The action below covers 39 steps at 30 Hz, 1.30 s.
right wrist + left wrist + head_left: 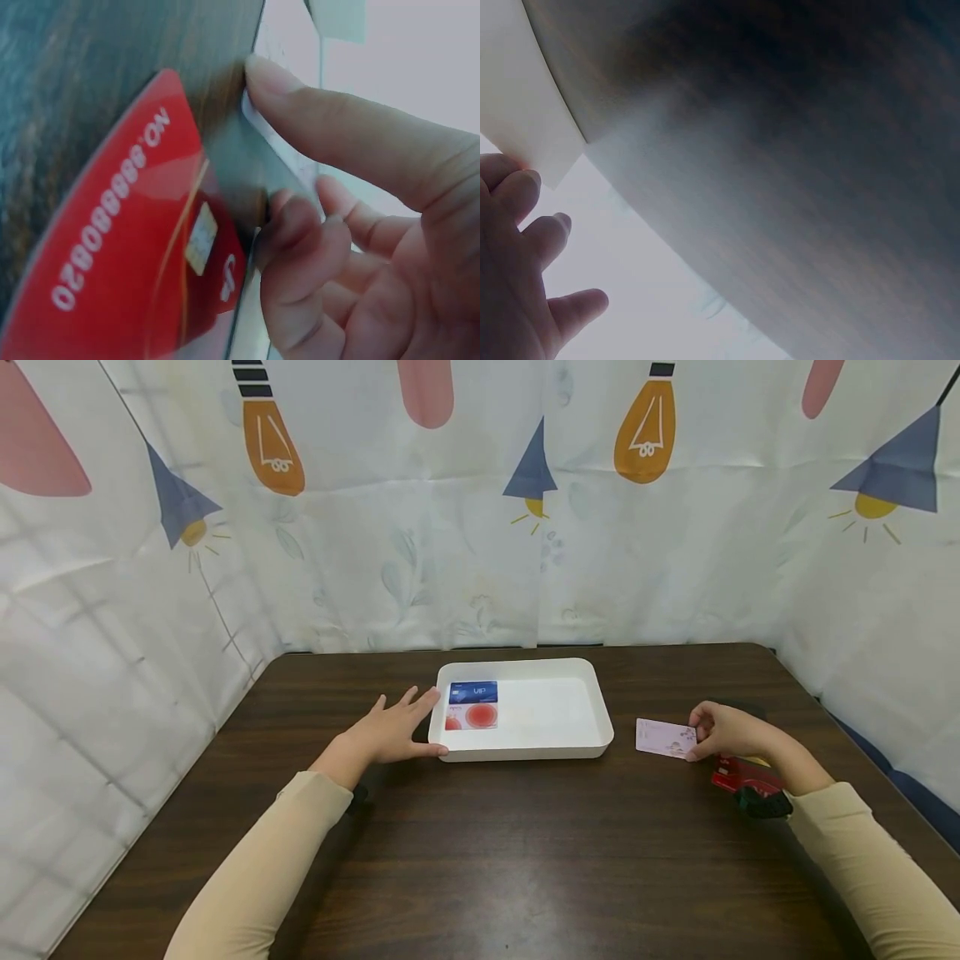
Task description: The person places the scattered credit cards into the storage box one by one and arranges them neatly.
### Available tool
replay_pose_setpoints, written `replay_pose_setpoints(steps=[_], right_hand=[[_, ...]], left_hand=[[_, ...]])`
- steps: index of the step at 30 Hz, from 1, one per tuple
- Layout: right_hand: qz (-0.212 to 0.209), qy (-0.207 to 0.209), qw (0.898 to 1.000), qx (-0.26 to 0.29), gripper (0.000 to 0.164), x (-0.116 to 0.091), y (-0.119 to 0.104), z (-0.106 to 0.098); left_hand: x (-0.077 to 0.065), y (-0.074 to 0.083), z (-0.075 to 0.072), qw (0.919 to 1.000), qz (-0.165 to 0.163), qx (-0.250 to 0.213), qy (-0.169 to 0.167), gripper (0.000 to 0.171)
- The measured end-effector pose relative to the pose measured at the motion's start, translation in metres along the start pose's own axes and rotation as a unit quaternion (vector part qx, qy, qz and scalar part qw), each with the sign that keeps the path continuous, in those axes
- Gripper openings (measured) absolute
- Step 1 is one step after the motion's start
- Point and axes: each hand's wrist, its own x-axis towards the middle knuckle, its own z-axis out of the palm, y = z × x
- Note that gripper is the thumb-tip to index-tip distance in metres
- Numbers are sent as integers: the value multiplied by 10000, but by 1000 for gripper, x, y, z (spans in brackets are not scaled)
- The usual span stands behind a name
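A white tray (555, 714) stands toward the back of the table. Inside its left part lie a blue VIP card (472, 692) and, just in front, a card with a red circle (480, 717). My left hand (390, 731) touches the tray's left side with fingers spread. To the right of the tray, my right hand (727, 731) pinches a pale pink card (663, 737) by its right end, between thumb and fingers. Beneath that hand is a red card (738, 777); the right wrist view shows number and chip on this red card (142, 225).
A dark flat item (742, 706) and a bit of yellow (757, 761) show around the right hand, partly covered by it. The brown wooden table (480, 860) meets a patterned curtain (465, 568) at the back and left.
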Motion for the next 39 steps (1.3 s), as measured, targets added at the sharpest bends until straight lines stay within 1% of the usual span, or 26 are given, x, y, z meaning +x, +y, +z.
replay_pose_setpoints(steps=[2, 9, 17, 21, 24, 27, 31, 34, 39], right_hand=[[5, -4, 9997, 249, 45, 0, 2, 0], [129, -25, 9962, 866, 36, 2, 10, -1], [374, -65, 9911, 1275, 39, 3, 16, -4], [403, -120, 9876, 1513, 41, 3, 18, -5], [313, -208, 9851, 1681, 45, 2, 20, -6], [142, -266, 9829, 1817, 53, 0, 22, -7], [6, -280, 9808, 1929, 61, -1, 23, -8], [11, -261, 9786, 2040, 62, -2, 24, -8], [7, -236, 9729, 2299, 60, -3, 26, -8]], left_hand=[[0, 0, -1, 10000, 1, 7, 7, 109], [-2, 2, -3, 10000, -1, -24, -5, 109], [0, 1, -1, 10000, -2, 13, -47, 109], [1, 0, -1, 10000, 1, 29, -46, 109], [1, 0, -1, 10000, -15, 26, -61, 110], [0, 0, -1, 10000, -18, 21, -58, 110], [0, 0, -1, 10000, -29, -4, -29, 111], [-1, 0, 0, 10000, -49, -40, -27, 111], [0, 0, 1, 10000, -21, -63, -11, 112]])
